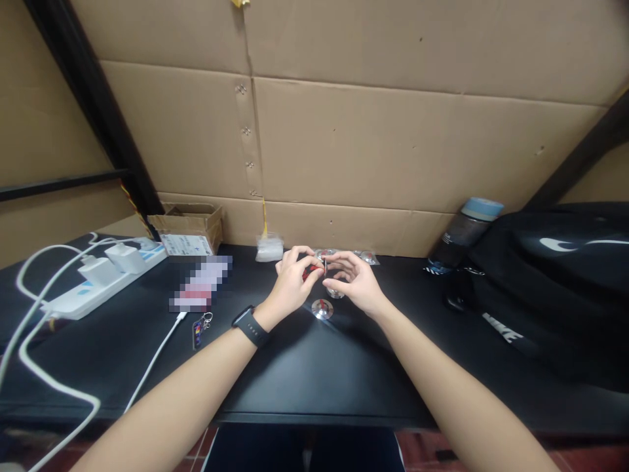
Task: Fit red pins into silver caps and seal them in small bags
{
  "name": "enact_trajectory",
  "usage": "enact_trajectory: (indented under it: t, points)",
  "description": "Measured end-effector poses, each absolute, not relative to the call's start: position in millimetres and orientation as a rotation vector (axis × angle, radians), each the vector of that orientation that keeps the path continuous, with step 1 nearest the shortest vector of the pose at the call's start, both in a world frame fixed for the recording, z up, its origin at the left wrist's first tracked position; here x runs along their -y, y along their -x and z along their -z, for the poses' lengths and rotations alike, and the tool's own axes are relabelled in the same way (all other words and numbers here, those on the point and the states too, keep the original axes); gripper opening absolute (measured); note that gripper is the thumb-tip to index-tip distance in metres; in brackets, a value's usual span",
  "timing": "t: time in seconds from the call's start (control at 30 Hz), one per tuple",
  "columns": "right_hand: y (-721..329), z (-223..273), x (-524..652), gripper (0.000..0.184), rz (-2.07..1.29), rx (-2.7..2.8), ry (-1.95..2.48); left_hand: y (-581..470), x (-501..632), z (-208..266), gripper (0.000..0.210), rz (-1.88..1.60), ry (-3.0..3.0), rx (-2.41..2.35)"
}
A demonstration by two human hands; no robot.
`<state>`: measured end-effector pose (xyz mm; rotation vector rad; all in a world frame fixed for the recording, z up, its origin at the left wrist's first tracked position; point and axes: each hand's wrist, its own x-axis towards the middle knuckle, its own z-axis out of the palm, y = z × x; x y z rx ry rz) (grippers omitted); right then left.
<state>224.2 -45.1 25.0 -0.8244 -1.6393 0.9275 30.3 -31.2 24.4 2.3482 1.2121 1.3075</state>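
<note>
Held up edge-on between my hands is a small silver disc [325,266] with red on its left side. My left hand [296,278], with a black watch on the wrist, pinches it by the red part. The curved fingers and thumb of my right hand [354,278] meet the disc's rim from the other side. Below them a shiny round metal disc [322,310] with a red mark lies flat on the black table [314,373]. Another silver disc [335,293] is partly covered by my right hand. Behind my fingers, similar discs in clear bags [368,257] lie by the cardboard.
To the left are a white power strip [93,288] with plugs and cables, an open cardboard box [191,226], a blurred phone [202,283] and a keychain [197,332]. A clear plastic packet [270,249] sits behind. A bottle [459,233] and black bag [550,301] stand right.
</note>
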Motion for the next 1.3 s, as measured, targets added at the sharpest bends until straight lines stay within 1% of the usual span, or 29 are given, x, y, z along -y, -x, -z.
enact_trajectory:
  t: [0.17,0.37,0.63,0.73,1.03,1.17,1.3]
  points:
    - [-221,-23,45,0.045,-0.907,1.607,0.829,-28,30,-26,0.011,-1.306,-2.345,-1.162]
    - [-219,-21,44,0.048,-0.857,1.629,0.837,-29,31,-27,0.012,-1.331,-2.308,-1.137]
    - [-216,-27,53,0.043,-0.528,1.756,0.919,-28,34,-31,0.01,-1.3,-2.416,-1.259]
    - [-214,-30,56,0.043,-0.479,1.784,0.921,-28,34,-31,0.007,-1.293,-2.436,-1.263]
    - [-214,-27,54,0.046,-0.524,1.788,0.898,-29,34,-29,0.007,-1.306,-2.411,-1.247]
    - [-214,-22,52,0.045,-0.628,1.738,0.869,-29,34,-29,0.009,-1.296,-2.423,-1.222]
    - [-213,-20,49,0.047,-0.803,1.657,0.805,-29,35,-30,0.008,-1.303,-2.417,-1.231]
